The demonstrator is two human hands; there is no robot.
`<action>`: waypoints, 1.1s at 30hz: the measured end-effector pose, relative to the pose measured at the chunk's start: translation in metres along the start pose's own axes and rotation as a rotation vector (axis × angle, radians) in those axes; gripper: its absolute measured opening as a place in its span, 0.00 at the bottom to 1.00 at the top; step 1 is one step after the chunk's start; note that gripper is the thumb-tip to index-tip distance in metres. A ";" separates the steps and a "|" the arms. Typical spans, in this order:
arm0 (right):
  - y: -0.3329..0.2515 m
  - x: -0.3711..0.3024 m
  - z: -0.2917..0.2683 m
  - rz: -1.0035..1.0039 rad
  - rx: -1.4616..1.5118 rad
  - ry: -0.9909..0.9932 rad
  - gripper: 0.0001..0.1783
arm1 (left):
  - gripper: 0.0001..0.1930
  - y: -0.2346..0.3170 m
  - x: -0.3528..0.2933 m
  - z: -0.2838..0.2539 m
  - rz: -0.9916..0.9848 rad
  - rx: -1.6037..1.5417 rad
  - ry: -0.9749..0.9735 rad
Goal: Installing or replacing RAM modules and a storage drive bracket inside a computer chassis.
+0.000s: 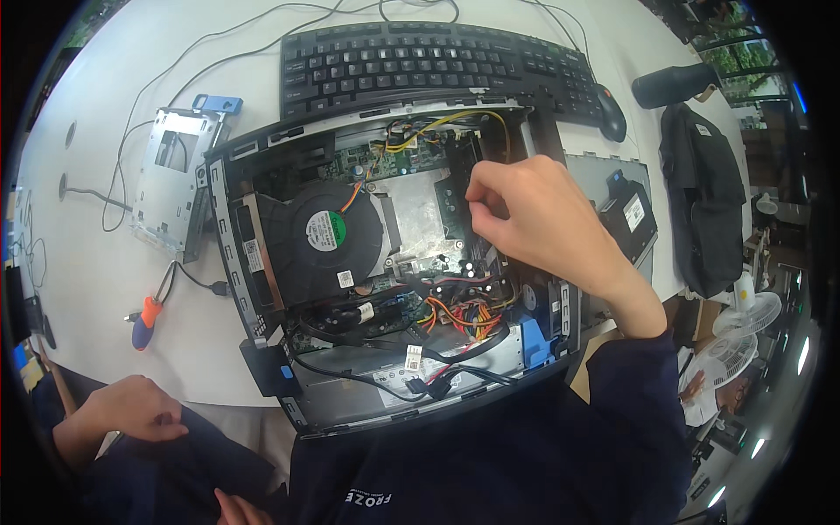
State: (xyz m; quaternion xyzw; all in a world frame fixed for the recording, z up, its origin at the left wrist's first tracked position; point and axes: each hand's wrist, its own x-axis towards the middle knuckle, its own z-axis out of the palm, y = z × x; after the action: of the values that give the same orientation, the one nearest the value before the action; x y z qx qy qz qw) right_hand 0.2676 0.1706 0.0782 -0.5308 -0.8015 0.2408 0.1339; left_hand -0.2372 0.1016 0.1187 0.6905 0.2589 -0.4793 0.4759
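My right hand (542, 219) hangs over the right side of an opened desktop computer case (276, 138), thumb and forefinger brought together in a pinch. Anything between the fingertips is too small to make out. Beneath them lie dark slots on the green circuit board (451, 206), beside a silver metal plate (416, 214). A round black blower fan (293, 232) sits left of the plate. Bundled coloured cables (468, 319) run along the near side. At the lower edge, only stretched fingers show of what appears to be my left hand (238, 507), away from the case.
A keyboard (402, 66) and mouse (610, 114) lie behind the case. On the left are a metal drive bracket (175, 166) and an orange-and-blue screwdriver (147, 324). A black drive (628, 214) and black bag (700, 201) lie right. Another person's hand (136, 407) rests at lower left.
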 end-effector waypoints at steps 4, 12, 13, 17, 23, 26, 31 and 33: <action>-0.001 0.000 0.004 -0.014 -0.019 0.005 0.04 | 0.11 -0.016 0.009 0.017 -0.037 -0.033 0.029; -0.003 0.002 0.006 0.016 -0.060 0.020 0.04 | 0.12 0.081 0.007 0.112 -0.361 1.064 0.174; -0.006 0.004 0.005 0.012 -0.060 0.022 0.04 | 0.11 0.142 -0.002 0.134 -0.406 1.641 -0.061; -0.003 0.002 0.008 0.026 -0.056 0.004 0.04 | 0.16 0.195 -0.001 0.152 -0.397 2.069 -0.377; -0.006 0.002 0.011 0.008 -0.040 0.028 0.04 | 0.21 0.195 0.004 0.167 -0.776 2.118 -0.434; -0.005 0.001 0.013 0.024 -0.061 0.047 0.04 | 0.21 0.199 0.004 0.154 -0.775 1.666 -0.248; -0.007 0.000 0.012 0.051 -0.023 0.045 0.03 | 0.21 0.198 0.002 0.156 -0.739 1.808 -0.283; -0.008 0.000 0.012 0.054 -0.027 0.043 0.03 | 0.21 0.200 -0.001 0.152 -0.725 1.680 -0.236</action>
State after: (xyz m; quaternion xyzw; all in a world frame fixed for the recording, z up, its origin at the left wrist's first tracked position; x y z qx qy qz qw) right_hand 0.2552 0.1650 0.0721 -0.5590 -0.7870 0.2220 0.1371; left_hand -0.1374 -0.1183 0.1879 0.6324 -0.0238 -0.6969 -0.3375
